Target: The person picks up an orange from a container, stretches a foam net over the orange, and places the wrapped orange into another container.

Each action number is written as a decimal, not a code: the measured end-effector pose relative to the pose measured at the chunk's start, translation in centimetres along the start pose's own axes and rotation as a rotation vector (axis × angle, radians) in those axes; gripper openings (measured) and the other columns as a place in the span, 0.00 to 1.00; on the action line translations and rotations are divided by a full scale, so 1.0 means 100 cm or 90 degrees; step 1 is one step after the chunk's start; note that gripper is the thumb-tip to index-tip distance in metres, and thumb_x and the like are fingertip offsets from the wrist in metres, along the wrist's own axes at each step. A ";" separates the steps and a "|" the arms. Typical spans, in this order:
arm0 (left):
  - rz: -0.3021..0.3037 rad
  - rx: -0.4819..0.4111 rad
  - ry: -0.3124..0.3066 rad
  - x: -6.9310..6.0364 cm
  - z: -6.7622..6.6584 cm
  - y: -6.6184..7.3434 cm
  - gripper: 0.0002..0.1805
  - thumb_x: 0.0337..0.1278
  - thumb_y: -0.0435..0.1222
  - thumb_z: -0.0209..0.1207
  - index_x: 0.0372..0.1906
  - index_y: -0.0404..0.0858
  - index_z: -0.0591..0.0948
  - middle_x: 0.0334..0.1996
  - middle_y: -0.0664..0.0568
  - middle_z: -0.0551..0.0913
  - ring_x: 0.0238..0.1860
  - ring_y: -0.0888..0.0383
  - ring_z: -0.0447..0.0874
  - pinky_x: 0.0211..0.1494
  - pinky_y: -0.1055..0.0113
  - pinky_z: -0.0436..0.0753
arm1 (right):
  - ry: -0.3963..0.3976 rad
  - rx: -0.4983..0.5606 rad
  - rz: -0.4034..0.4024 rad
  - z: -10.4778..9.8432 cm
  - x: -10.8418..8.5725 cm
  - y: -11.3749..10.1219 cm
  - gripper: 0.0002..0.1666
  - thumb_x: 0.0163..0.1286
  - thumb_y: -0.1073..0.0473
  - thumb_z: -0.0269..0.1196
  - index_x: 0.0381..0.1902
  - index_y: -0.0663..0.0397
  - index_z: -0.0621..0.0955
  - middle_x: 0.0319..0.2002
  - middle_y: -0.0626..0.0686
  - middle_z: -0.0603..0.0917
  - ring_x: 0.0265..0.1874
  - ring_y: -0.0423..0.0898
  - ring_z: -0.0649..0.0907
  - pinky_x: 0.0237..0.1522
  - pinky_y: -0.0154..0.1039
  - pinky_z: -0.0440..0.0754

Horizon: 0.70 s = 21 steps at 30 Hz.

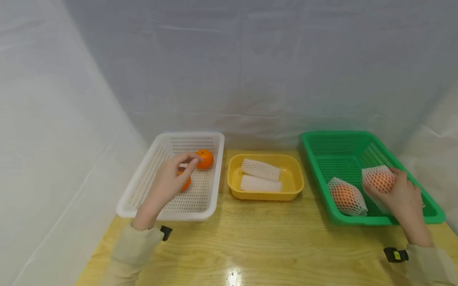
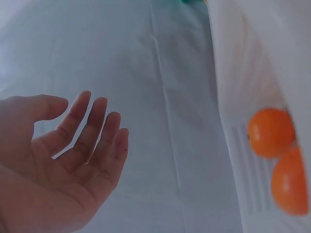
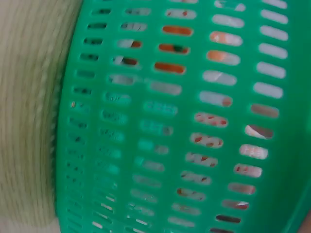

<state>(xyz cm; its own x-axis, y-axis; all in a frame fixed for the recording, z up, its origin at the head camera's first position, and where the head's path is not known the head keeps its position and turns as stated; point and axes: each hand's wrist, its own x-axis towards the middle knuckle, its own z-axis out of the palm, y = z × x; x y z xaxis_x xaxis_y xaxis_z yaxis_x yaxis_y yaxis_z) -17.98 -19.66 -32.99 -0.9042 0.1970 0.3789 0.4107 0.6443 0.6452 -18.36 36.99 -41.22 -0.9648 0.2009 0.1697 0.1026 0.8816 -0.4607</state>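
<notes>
At the wooden table (image 1: 204,242), a netted orange (image 1: 380,179), gripped by the right hand (image 1: 400,196), is apparently being placed, release needed; left hand (image 1: 169,178) half-spread, empty.

On the table (image 1: 250,234), two oranges (image 1: 206,161) lie in the left basket (image 1: 200,200) beneath the left hand (image 1: 168,182), two sleeves (image 1: 261,169) lie one behind the other in the middle tray (image 1: 264,196), and in the right basket (image 1: 330,165) a netted fruit (image 1: 346,198) lies left of the right hand (image 1: 403,198), which holds another netted fruit (image 1: 380,180).
</notes>
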 end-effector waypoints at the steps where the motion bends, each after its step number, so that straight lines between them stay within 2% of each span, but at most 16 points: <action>1: -0.005 0.013 0.002 0.002 -0.004 -0.003 0.14 0.77 0.40 0.54 0.52 0.34 0.83 0.52 0.42 0.86 0.54 0.45 0.83 0.53 0.49 0.86 | -0.012 -0.007 0.002 0.000 0.000 0.002 0.60 0.68 0.35 0.63 0.73 0.80 0.53 0.55 0.87 0.65 0.49 0.83 0.67 0.45 0.75 0.67; 5: -0.026 0.058 0.000 0.013 -0.017 -0.015 0.16 0.78 0.41 0.53 0.53 0.33 0.83 0.51 0.41 0.86 0.54 0.44 0.83 0.53 0.48 0.85 | -0.072 -0.031 0.027 -0.001 0.000 0.008 0.62 0.69 0.32 0.61 0.71 0.82 0.53 0.56 0.91 0.58 0.48 0.86 0.64 0.40 0.79 0.67; 8: -0.034 0.095 -0.009 0.021 -0.024 -0.025 0.16 0.78 0.41 0.53 0.53 0.34 0.83 0.50 0.42 0.86 0.52 0.44 0.84 0.53 0.49 0.85 | -0.114 -0.053 0.026 -0.002 0.001 0.009 0.63 0.69 0.31 0.59 0.70 0.85 0.52 0.57 0.94 0.54 0.48 0.89 0.62 0.41 0.81 0.66; 12: -0.029 0.148 -0.021 0.030 -0.030 -0.039 0.14 0.76 0.39 0.55 0.52 0.33 0.83 0.49 0.41 0.86 0.50 0.44 0.84 0.52 0.49 0.85 | -0.166 -0.082 -0.001 -0.002 0.003 0.010 0.62 0.70 0.31 0.59 0.69 0.86 0.54 0.55 0.93 0.60 0.47 0.87 0.67 0.41 0.75 0.72; 15: -0.028 0.186 -0.034 0.035 -0.033 -0.047 0.14 0.75 0.38 0.55 0.52 0.33 0.84 0.49 0.40 0.86 0.50 0.44 0.84 0.53 0.47 0.84 | -0.200 -0.090 -0.003 -0.003 0.005 0.010 0.62 0.70 0.29 0.58 0.68 0.84 0.55 0.55 0.91 0.63 0.47 0.84 0.71 0.38 0.70 0.76; 21: -0.042 0.227 -0.097 0.047 -0.031 -0.065 0.13 0.73 0.38 0.58 0.51 0.33 0.84 0.49 0.40 0.86 0.52 0.41 0.82 0.57 0.45 0.80 | -0.196 -0.082 -0.001 -0.001 0.005 0.009 0.59 0.72 0.29 0.55 0.69 0.83 0.56 0.57 0.90 0.59 0.51 0.84 0.67 0.39 0.72 0.73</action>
<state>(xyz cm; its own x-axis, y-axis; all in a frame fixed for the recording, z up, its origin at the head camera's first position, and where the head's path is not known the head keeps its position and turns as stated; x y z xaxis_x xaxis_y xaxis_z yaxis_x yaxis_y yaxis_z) -24.60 -25.22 -33.35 -0.9456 0.2365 0.2237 0.3085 0.8701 0.3843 -18.75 37.97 -41.46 -0.9909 0.0778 -0.1097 0.1112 0.9324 -0.3438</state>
